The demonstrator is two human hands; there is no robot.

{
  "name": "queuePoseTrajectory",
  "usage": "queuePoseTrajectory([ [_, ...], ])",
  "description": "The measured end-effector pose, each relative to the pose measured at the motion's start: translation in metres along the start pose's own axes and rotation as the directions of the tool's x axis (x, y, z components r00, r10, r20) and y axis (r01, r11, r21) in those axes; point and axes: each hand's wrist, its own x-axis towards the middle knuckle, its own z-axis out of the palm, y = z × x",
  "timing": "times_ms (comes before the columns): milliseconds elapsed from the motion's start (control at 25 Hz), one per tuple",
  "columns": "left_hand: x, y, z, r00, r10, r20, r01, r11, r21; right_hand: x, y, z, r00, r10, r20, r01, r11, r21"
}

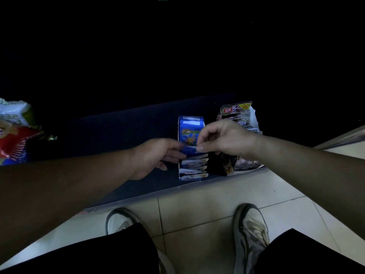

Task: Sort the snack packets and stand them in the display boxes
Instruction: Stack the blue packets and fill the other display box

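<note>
A blue display box (190, 123) stands on the dark low shelf (122, 127), with several blue and white snack packets (194, 168) upright in its near half. My left hand (156, 157) reaches in from the left, its fingers against a blue packet (189, 149) at the box's left side. From the right, my right hand (223, 138) pinches the same packet's top edge between thumb and forefinger. A second box (236, 111) with dark packets stands just to the right, partly hidden behind my right hand.
Large snack bags (13, 131) in red, white and green lie at the shelf's far left. The shelf's back is in darkness. Below the shelf edge (158, 194) is a pale tiled floor (197, 212) with my two shoes (250, 232).
</note>
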Motion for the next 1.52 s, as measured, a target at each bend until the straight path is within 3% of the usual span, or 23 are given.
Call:
queuePoseTrajectory([
  [120, 0.002, -0.003, 0.002, 0.996, 0.054, -0.067, -0.055, 0.998, -0.013, -0.003, -0.003, -0.005, 0.995, 0.096, -0.021, -0.092, 0.983, 0.158],
  [240, 0.003, -0.009, 0.001, 0.992, 0.102, -0.077, -0.105, 0.994, -0.035, 0.0, 0.009, -0.002, 0.922, 0.35, -0.167, -0.297, 0.914, 0.276],
  [320, 0.002, -0.01, -0.001, 0.989, 0.137, -0.049, -0.139, 0.99, -0.034, 0.002, 0.014, 0.003, 0.873, 0.472, -0.121, -0.424, 0.858, 0.292],
  [400, 0.0, -0.007, -0.003, 0.984, 0.175, -0.008, -0.175, 0.984, 0.016, 0.007, 0.013, 0.008, 0.866, 0.493, -0.085, -0.449, 0.841, 0.303],
  [600, -0.004, -0.004, -0.003, 0.982, 0.188, 0.009, -0.188, 0.982, 0.012, 0.016, -0.002, 0.009, 0.869, 0.41, -0.277, -0.291, 0.876, 0.385],
  [720, -0.006, -0.004, -0.002, 0.982, 0.188, 0.011, -0.188, 0.982, -0.006, 0.019, -0.014, -0.005, 0.845, 0.25, -0.474, -0.072, 0.93, 0.361],
  [800, -0.007, -0.005, -0.001, 0.981, 0.192, 0.017, -0.193, 0.981, 0.03, 0.019, -0.018, -0.01, 0.841, 0.155, -0.519, 0.008, 0.954, 0.299],
  [1000, -0.004, -0.008, -0.008, 0.981, 0.179, -0.075, -0.172, 0.981, 0.094, 0.018, 0.0, 0.006, 0.94, 0.075, -0.333, -0.062, 0.997, 0.05],
  [1120, -0.001, -0.008, -0.012, 0.958, 0.192, -0.213, -0.157, 0.973, 0.17, 0.018, 0.013, 0.013, 0.979, 0.026, -0.204, -0.057, 0.988, -0.146],
  [1280, 0.004, 0.002, -0.013, 0.872, 0.38, -0.307, -0.252, 0.888, 0.385, 0.014, 0.016, 0.02, 0.987, 0.024, -0.157, -0.043, 0.991, -0.123],
  [1440, 0.015, 0.017, -0.011, 0.81, 0.56, -0.175, -0.368, 0.717, 0.592, 0.009, 0.011, 0.02, 0.985, 0.17, -0.037, -0.172, 0.983, -0.063],
  [1520, 0.023, 0.022, -0.008, 0.822, 0.556, -0.122, -0.344, 0.656, 0.671, 0.008, 0.012, 0.017, 0.968, 0.236, -0.086, -0.238, 0.971, -0.015],
])
